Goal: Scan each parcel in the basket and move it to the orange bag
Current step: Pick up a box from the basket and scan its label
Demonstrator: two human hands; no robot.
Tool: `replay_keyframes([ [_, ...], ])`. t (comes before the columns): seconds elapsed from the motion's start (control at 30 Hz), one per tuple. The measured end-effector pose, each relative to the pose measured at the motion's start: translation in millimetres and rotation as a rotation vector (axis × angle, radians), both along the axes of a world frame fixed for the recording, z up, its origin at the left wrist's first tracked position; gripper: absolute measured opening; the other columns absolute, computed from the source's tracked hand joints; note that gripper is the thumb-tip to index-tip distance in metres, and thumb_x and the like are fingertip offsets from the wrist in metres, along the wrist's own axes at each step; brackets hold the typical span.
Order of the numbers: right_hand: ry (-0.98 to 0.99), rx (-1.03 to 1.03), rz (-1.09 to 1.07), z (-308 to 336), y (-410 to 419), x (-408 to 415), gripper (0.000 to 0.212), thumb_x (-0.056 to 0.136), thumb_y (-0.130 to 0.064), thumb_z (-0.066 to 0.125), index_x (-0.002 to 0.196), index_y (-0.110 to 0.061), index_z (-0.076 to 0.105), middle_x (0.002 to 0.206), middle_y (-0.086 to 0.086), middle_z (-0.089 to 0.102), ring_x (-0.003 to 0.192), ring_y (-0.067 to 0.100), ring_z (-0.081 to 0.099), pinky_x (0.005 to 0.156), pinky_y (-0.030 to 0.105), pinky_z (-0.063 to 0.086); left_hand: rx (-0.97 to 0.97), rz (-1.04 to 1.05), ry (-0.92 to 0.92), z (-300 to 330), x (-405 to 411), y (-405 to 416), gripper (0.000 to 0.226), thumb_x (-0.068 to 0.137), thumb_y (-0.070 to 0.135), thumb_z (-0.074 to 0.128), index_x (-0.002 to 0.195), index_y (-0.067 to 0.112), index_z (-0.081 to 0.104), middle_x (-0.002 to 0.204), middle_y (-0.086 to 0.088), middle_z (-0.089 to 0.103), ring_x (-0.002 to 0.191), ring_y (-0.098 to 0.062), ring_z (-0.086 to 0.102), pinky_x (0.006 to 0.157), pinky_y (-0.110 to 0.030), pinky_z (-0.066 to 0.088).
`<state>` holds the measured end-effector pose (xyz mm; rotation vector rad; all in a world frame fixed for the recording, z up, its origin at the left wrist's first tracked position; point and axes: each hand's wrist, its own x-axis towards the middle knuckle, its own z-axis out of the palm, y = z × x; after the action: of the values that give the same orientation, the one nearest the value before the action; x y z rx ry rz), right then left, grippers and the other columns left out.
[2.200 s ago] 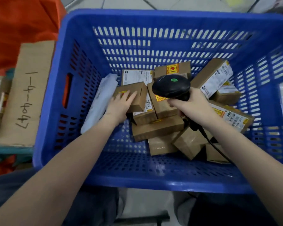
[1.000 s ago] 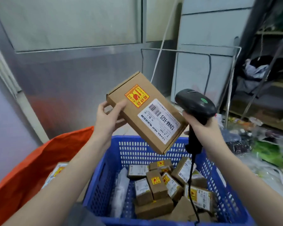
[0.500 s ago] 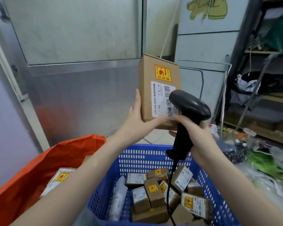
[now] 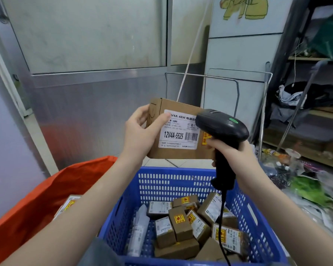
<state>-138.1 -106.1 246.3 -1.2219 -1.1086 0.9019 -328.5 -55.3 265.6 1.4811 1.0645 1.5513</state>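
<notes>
My left hand grips a brown cardboard parcel by its left end and holds it up above the blue basket, its white label with a barcode facing me. My right hand grips the handle of a black barcode scanner whose head overlaps the parcel's right side. Several more brown parcels and a white pouch lie in the basket. The orange bag stands open at the left with a labelled parcel inside.
A metal-panelled wall and a wire frame stand behind the basket. Cluttered shelves and plastic wrapping fill the right side. The scanner's cable hangs down into the basket.
My left hand lifted a parcel out of the basket and has turned it from upright to flat, so the barcode label faces me. The scanner came close against its right side.
</notes>
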Motion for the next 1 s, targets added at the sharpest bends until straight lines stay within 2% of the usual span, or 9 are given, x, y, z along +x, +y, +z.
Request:
replay_keyframes([
  [0.1,-0.041,-0.021,0.03,-4.9,0.2,2.6,0.012,0.084,-0.014,0.069,0.091,-0.008,0.062,0.06,0.007,0.056,0.053,0.017,0.054,0.054,0.03,0.046,0.039,0.041,-0.039,-3.1,2.5,-1.7,0.038,0.085,0.025,0.07,0.12,0.015,0.058,0.111,0.001,0.068,0.096,-0.01,0.068,0.07,-0.018,0.056],
  [0.23,-0.015,-0.019,0.046,-3.6,-0.1,4.2,0.009,0.084,-0.014,0.069,0.086,-0.007,0.062,0.064,0.006,0.06,0.051,0.016,0.053,0.052,0.029,0.046,0.093,0.12,-0.057,2.5,4.1,-0.9,0.035,0.085,0.022,0.071,0.116,0.014,0.056,0.105,0.008,0.065,0.087,0.011,0.063,0.065,-0.009,0.05],
  [0.33,0.003,-0.035,0.053,-1.1,1.2,4.9,0.012,0.084,-0.016,0.069,0.08,-0.007,0.062,0.054,0.0,0.058,0.048,0.016,0.051,0.047,0.026,0.044,0.109,0.127,-0.084,3.2,4.3,1.8,0.035,0.086,0.018,0.07,0.116,0.009,0.056,0.101,0.01,0.063,0.081,0.019,0.06,0.062,-0.005,0.047],
  [0.5,-0.101,-0.075,0.06,-5.1,6.0,6.0,0.018,0.086,-0.019,0.067,0.082,-0.002,0.06,0.048,-0.001,0.056,0.042,0.013,0.051,0.045,0.022,0.042,0.103,0.126,-0.073,-0.9,4.9,4.1,0.037,0.087,0.02,0.068,0.12,0.009,0.054,0.104,0.01,0.062,0.082,0.019,0.06,0.061,-0.007,0.049],
  [0.73,-0.161,-0.105,0.05,-11.2,11.6,7.6,0.023,0.088,-0.017,0.065,0.095,0.004,0.059,0.045,-0.003,0.058,0.04,0.008,0.053,0.049,0.024,0.043,0.095,0.14,-0.066,-3.6,6.6,6.1,0.04,0.089,0.022,0.066,0.123,0.006,0.054,0.107,0.007,0.062,0.08,0.017,0.061,0.06,-0.007,0.048],
  [1.0,-0.165,-0.115,0.07,-10.2,12.7,4.4,0.014,0.087,-0.016,0.065,0.083,-0.005,0.058,0.049,-0.003,0.057,0.042,0.009,0.053,0.048,0.023,0.044,0.068,0.145,-0.075,-8.1,3.7,8.8,0.04,0.088,0.025,0.067,0.123,0.011,0.054,0.108,0.008,0.063,0.083,0.008,0.065,0.063,-0.012,0.052],
])
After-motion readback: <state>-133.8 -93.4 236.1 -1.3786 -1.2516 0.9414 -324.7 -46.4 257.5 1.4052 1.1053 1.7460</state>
